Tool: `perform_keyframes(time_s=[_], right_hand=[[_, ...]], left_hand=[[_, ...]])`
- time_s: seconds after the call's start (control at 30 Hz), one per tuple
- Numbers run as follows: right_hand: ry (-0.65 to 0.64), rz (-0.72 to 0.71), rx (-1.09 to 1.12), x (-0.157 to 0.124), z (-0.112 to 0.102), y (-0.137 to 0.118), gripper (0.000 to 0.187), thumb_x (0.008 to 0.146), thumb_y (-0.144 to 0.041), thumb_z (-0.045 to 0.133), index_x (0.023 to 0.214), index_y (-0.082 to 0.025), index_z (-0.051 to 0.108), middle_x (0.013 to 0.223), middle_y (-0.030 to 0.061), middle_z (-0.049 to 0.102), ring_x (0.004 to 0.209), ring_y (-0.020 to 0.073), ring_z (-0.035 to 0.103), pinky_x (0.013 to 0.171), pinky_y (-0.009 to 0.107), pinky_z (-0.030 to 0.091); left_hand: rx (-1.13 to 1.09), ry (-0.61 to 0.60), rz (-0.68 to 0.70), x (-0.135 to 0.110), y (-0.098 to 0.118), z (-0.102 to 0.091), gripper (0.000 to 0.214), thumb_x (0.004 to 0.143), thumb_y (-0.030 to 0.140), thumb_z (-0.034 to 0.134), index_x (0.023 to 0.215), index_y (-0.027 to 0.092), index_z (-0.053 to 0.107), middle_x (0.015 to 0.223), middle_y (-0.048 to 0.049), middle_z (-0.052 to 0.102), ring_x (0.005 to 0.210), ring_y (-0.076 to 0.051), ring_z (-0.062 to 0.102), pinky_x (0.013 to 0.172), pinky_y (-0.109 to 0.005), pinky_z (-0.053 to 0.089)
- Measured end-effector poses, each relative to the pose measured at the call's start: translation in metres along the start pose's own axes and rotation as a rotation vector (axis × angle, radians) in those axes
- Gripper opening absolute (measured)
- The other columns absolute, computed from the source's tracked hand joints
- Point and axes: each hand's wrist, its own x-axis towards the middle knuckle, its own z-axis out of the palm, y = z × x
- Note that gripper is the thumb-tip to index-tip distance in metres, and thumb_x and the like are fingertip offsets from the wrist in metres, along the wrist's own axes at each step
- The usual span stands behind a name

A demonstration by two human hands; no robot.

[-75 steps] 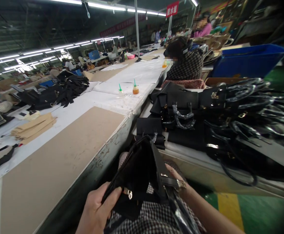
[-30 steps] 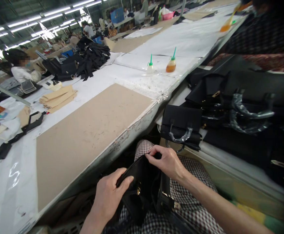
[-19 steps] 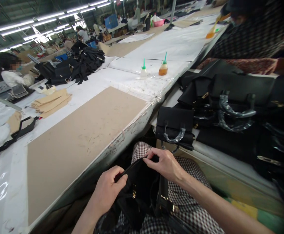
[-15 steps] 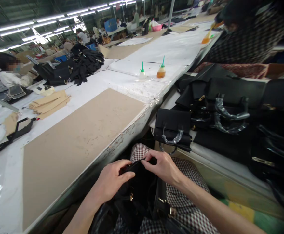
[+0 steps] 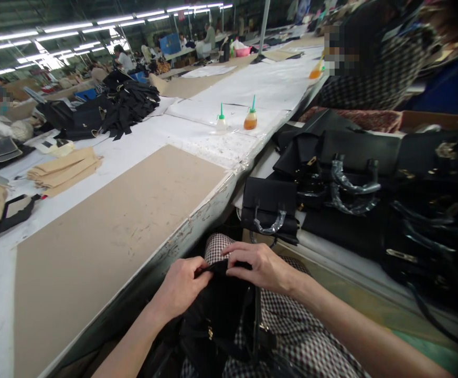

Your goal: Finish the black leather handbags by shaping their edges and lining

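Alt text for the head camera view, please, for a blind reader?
The left hand and right hand pinch the top edge of a black handbag on the person's lap; more bags lie piled at right.

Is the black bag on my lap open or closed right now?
Closed: left hand and right hand pinch the top edges of the black bag together; no opening shows.
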Motion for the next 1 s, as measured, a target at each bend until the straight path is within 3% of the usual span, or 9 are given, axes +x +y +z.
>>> perform_keyframes(time_s=[0.23, 0.37, 0.5, 0.63, 0.8, 0.9, 1.0], right_hand=[[0.201, 0.306, 0.006, 0.003, 0.014, -0.012, 0.010, 0.076, -0.018, 0.068, 0.070, -0.021, 0.060, 0.087, -0.0008, 0.071, 0.078, 0.0166, 0.066, 0.076, 0.028, 0.049], [0.261, 0.406, 0.054, 0.002, 0.021, -0.016, 0.012, 0.075, -0.018, 0.065, 0.066, -0.020, 0.058, 0.077, -0.0017, 0.070, 0.070, 0.0155, 0.063, 0.070, 0.027, 0.047], [0.312, 0.442, 0.021, 0.000, 0.025, -0.018, 0.007, 0.075, -0.020, 0.065, 0.070, -0.021, 0.060, 0.078, -0.0017, 0.069, 0.072, 0.0167, 0.063, 0.070, 0.028, 0.045], [0.317, 0.462, -0.050, -0.002, 0.029, -0.020, 0.006, 0.076, -0.021, 0.064, 0.075, -0.021, 0.059, 0.077, -0.0015, 0.067, 0.071, 0.0179, 0.061, 0.065, 0.029, 0.042], [0.350, 0.413, 0.048, -0.005, 0.032, -0.019, 0.023, 0.074, -0.018, 0.066, 0.089, -0.023, 0.049, 0.085, -0.0026, 0.066, 0.076, 0.0175, 0.062, 0.069, 0.029, 0.044], [0.378, 0.382, 0.129, -0.009, 0.030, -0.009, 0.034, 0.074, -0.016, 0.067, 0.097, -0.024, 0.044, 0.095, -0.0012, 0.064, 0.082, 0.0174, 0.063, 0.073, 0.030, 0.047], [0.310, 0.359, 0.194, -0.016, 0.020, -0.001, 0.035, 0.075, -0.016, 0.066, 0.102, -0.023, 0.046, 0.098, 0.0004, 0.061, 0.089, 0.0183, 0.063, 0.079, 0.033, 0.050]], left_hand=[[-0.052, 0.013, 0.086, -0.003, 0.008, 0.002, 0.015, 0.087, 0.023, 0.055, 0.077, 0.019, 0.066, 0.069, 0.0028, 0.064, 0.064, -0.013, 0.055, 0.060, -0.023, 0.034], [-0.064, 0.015, 0.122, -0.002, 0.009, 0.003, 0.012, 0.087, 0.020, 0.057, 0.079, 0.020, 0.066, 0.074, 0.0029, 0.065, 0.068, -0.013, 0.056, 0.063, -0.023, 0.035], [-0.089, -0.003, 0.120, -0.004, 0.008, 0.003, 0.010, 0.087, 0.024, 0.060, 0.082, 0.019, 0.067, 0.076, 0.0030, 0.064, 0.071, -0.013, 0.056, 0.066, -0.022, 0.036], [-0.078, -0.031, 0.072, -0.003, 0.011, 0.002, 0.020, 0.082, 0.039, 0.068, 0.087, 0.020, 0.065, 0.070, 0.0049, 0.058, 0.066, -0.013, 0.049, 0.060, -0.022, 0.034], [-0.052, -0.112, 0.050, 0.019, 0.015, 0.005, 0.037, 0.086, 0.054, 0.057, 0.101, 0.021, 0.067, 0.076, 0.0024, 0.066, 0.068, -0.015, 0.055, 0.061, -0.023, 0.036], [-0.084, -0.189, 0.103, 0.034, 0.015, 0.008, 0.036, 0.089, 0.051, 0.054, 0.094, 0.019, 0.071, 0.087, 0.0000, 0.070, 0.081, -0.019, 0.061, 0.070, -0.024, 0.040], [-0.077, -0.246, 0.164, 0.039, 0.015, 0.011, 0.030, 0.090, 0.042, 0.055, 0.087, 0.017, 0.070, 0.082, 0.0012, 0.068, 0.080, -0.018, 0.060, 0.068, -0.023, 0.040]])
